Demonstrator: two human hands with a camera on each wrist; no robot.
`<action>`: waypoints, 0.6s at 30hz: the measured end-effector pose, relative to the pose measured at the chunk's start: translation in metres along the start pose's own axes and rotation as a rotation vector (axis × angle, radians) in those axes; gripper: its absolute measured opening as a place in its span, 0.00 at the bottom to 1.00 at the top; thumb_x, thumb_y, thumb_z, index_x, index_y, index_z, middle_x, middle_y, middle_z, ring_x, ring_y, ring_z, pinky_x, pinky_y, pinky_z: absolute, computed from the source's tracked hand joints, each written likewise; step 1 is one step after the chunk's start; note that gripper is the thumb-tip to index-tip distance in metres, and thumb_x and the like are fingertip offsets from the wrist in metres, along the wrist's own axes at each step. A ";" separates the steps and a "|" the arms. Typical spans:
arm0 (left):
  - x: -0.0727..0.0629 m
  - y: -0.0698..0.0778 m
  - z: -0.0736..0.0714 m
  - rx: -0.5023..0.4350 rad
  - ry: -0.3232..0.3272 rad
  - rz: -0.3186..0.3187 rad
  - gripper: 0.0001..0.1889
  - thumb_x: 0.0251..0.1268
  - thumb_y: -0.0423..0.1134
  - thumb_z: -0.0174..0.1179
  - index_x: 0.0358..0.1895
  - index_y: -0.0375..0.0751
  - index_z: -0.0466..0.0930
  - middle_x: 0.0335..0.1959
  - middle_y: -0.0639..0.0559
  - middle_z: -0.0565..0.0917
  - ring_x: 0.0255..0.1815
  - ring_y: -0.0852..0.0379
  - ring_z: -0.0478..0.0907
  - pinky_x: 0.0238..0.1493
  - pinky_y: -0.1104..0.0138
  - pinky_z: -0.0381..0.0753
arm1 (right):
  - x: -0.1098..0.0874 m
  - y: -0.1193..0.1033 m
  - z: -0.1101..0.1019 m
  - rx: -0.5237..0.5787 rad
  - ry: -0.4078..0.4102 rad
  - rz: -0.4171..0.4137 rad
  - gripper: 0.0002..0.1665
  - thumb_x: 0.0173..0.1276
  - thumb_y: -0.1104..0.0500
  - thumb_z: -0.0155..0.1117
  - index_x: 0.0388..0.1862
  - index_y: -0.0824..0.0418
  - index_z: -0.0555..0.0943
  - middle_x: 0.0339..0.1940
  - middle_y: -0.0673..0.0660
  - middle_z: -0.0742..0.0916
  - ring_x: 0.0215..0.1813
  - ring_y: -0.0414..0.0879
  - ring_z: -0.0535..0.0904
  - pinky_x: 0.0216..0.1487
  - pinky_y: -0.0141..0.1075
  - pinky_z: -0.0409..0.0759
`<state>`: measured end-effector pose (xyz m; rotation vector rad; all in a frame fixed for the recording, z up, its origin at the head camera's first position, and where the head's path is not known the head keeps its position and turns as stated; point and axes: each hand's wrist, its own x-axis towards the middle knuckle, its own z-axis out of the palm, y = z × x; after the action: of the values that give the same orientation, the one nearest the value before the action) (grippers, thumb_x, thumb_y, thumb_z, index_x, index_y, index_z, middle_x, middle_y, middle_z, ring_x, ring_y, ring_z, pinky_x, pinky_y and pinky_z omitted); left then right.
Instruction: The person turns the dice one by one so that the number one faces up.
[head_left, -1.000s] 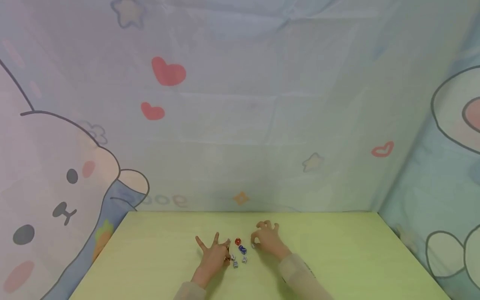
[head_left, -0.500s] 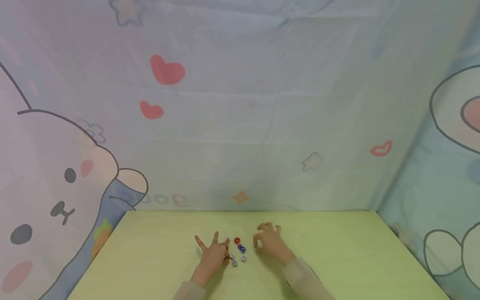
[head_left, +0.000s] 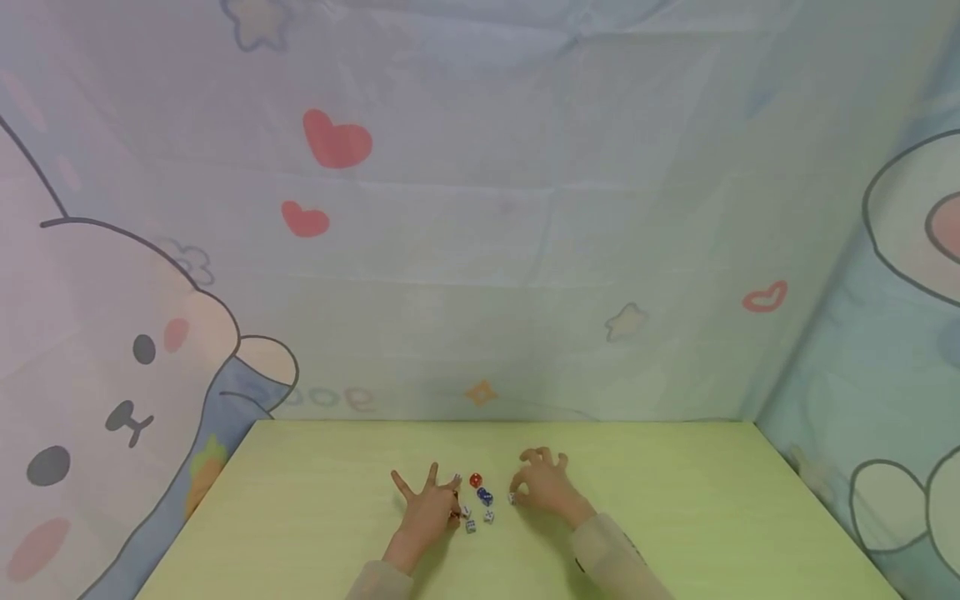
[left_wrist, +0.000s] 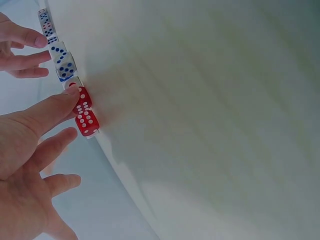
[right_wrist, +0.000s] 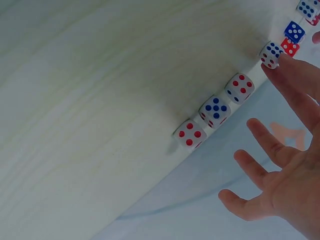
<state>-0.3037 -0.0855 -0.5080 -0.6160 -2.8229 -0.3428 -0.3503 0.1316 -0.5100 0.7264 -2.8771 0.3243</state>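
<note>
Backdrop: pale fabric [head_left: 465,317] hanging behind and to the sides, printed with a large cartoon animal [head_left: 97,333] at the left edge, 3 hearts, 2 stars and an orange 4-pointed shape.
Table: light yellow-green table [head_left: 675,500], its far edge meeting the fabric; the dice sit around the middle of its width, between the hands.
Sleeves: pale cuffs on each arm, the right sleeve [head_left: 611,550] bearing dark marks, the left sleeve [head_left: 380,582] cut by the bottom edge of the head view.
Right hand [head_left: 549,486]: thumb and index finger pinch a white die [right_wrist: 271,54] low at the table; the other 3 fingers are spread apart, clear of the dice.
Left hand [head_left: 426,514]: thumb and index finger curve round 2 red dice [left_wrist: 87,123] and hold them, the dice partly hidden by the fingers in the head view; the remaining fingers fan outward.
White dice: 3 loose white dice [head_left: 471,526] on the nearer side of the group, the leftmost just beside the left hand, their spots blue and red.
Blue dice: 2 blue dice [head_left: 487,499] with white spots, appearing to touch, between the hands and nearer the right.
Loose red die: loose red die [head_left: 476,480] with white spots, beyond the blue dice.
</note>
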 end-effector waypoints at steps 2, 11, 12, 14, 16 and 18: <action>0.000 0.000 0.000 -0.003 0.002 -0.002 0.04 0.36 0.38 0.68 0.20 0.51 0.83 0.53 0.49 0.78 0.64 0.32 0.59 0.45 0.22 0.30 | 0.000 0.000 0.001 0.008 0.004 0.002 0.05 0.50 0.52 0.67 0.27 0.50 0.84 0.53 0.62 0.76 0.57 0.63 0.64 0.51 0.71 0.56; 0.000 0.001 -0.001 0.006 0.007 -0.011 0.04 0.36 0.38 0.69 0.19 0.51 0.83 0.53 0.49 0.79 0.64 0.32 0.60 0.46 0.22 0.31 | 0.000 -0.003 -0.004 0.035 0.007 0.002 0.05 0.47 0.54 0.67 0.23 0.51 0.80 0.53 0.63 0.75 0.58 0.63 0.64 0.53 0.72 0.54; 0.000 0.001 -0.001 0.008 0.009 -0.010 0.04 0.35 0.38 0.69 0.19 0.51 0.83 0.53 0.49 0.79 0.64 0.33 0.60 0.45 0.22 0.32 | 0.000 -0.003 -0.004 0.032 0.002 0.004 0.05 0.47 0.54 0.68 0.23 0.51 0.80 0.53 0.63 0.75 0.58 0.63 0.64 0.53 0.71 0.54; 0.001 0.001 -0.001 0.006 0.009 -0.011 0.04 0.36 0.38 0.69 0.18 0.51 0.83 0.53 0.49 0.79 0.64 0.33 0.60 0.45 0.22 0.32 | 0.000 -0.003 -0.003 0.032 -0.007 0.010 0.06 0.46 0.54 0.68 0.23 0.51 0.79 0.54 0.63 0.75 0.58 0.63 0.64 0.54 0.71 0.54; 0.001 0.001 0.000 0.003 0.008 -0.011 0.05 0.36 0.37 0.69 0.18 0.51 0.82 0.52 0.49 0.79 0.64 0.32 0.60 0.45 0.22 0.32 | 0.000 -0.003 -0.001 0.029 -0.015 0.015 0.07 0.44 0.55 0.68 0.23 0.50 0.78 0.54 0.62 0.75 0.58 0.63 0.64 0.54 0.71 0.53; 0.001 0.000 0.001 0.002 0.005 -0.010 0.05 0.36 0.36 0.69 0.18 0.51 0.82 0.52 0.49 0.79 0.64 0.32 0.60 0.45 0.22 0.31 | 0.000 -0.003 0.002 0.026 -0.022 0.020 0.07 0.43 0.56 0.68 0.22 0.50 0.78 0.54 0.62 0.75 0.59 0.62 0.64 0.55 0.71 0.53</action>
<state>-0.3043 -0.0845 -0.5091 -0.5997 -2.8223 -0.3428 -0.3487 0.1291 -0.5111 0.7103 -2.9081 0.3586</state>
